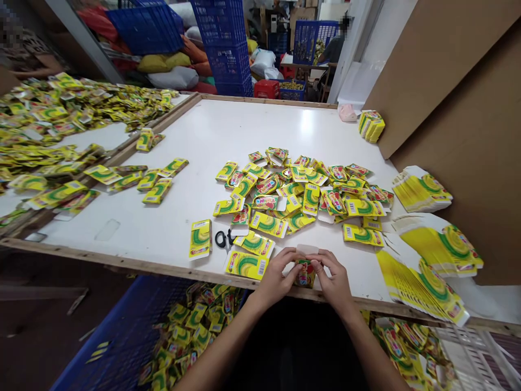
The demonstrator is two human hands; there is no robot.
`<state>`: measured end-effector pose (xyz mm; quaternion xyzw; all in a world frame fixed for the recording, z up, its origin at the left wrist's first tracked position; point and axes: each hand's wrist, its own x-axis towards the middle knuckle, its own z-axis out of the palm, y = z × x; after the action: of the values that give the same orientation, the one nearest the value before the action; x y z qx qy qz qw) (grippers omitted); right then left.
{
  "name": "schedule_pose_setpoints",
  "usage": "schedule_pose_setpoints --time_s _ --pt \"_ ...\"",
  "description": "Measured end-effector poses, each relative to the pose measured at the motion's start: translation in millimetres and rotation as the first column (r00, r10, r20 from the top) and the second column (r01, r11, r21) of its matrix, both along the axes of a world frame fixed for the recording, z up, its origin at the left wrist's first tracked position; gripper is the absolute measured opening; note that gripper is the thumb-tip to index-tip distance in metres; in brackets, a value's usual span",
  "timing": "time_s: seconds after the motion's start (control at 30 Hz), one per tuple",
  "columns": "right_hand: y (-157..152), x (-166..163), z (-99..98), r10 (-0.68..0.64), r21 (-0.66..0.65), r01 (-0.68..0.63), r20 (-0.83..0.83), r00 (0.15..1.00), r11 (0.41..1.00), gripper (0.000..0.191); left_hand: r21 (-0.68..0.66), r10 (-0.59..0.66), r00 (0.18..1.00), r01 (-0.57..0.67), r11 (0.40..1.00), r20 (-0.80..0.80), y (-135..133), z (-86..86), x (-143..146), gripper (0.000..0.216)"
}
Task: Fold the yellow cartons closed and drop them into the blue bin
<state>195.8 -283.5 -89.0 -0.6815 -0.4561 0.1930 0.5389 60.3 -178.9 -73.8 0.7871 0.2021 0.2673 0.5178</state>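
At the table's near edge, both hands grip one small printed carton (304, 276) with its white end flap (307, 249) standing up. My left hand (280, 270) has its thumb and fingers on the left side of the carton. On the other side, my right hand (331, 274) pinches it near the flap. Just beyond them lies a loose pile of yellow and green cartons (268, 224), some with open flaps. Black-handled scissors (222, 239) lie to the left, partly under cartons, beside a single yellow carton (200, 239).
Fanned stacks of flat cartons (423, 288) lie at the right by cardboard sheets (459, 136). A wooden strip (134, 146) divides off a heap of packets (61, 114) at left. Below the table, a blue crate (118, 331) holds cartons. People sit farther back.
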Motion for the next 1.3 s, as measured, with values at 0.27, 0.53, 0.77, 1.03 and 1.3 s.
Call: schedule_pose_setpoints --time_s 0.27,0.53,0.77,1.03,1.3 --pt "-1 -4 -2.5 -0.055 0.097 0.050 0.041 0.998 0.994 0.018 -0.075 0.048 0.994 -0.041 0.996 0.099 0 -5.7 3 0.018" --pt "0 -7 3.6 -0.087 0.055 0.082 0.098 0.991 0.995 0.016 -0.034 0.154 0.987 -0.153 0.988 0.051 -8 6.5 5 0.014" --pt "2 -4 13.7 -0.111 -0.061 0.115 0.064 0.992 0.992 0.016 -0.086 0.228 0.973 -0.225 0.970 0.027 -11 8.7 12 0.010" --pt "-10 -6 -0.6 -0.021 0.110 0.016 0.042 0.999 0.994 0.010 -0.023 0.110 0.986 -0.108 0.994 0.129 -9 -5.9 2 0.014" --pt "10 -16 6.1 -0.002 0.021 0.001 0.022 1.000 1.000 0.018 0.108 0.374 0.910 -0.396 0.912 0.178 5 34.9 -80 0.016"
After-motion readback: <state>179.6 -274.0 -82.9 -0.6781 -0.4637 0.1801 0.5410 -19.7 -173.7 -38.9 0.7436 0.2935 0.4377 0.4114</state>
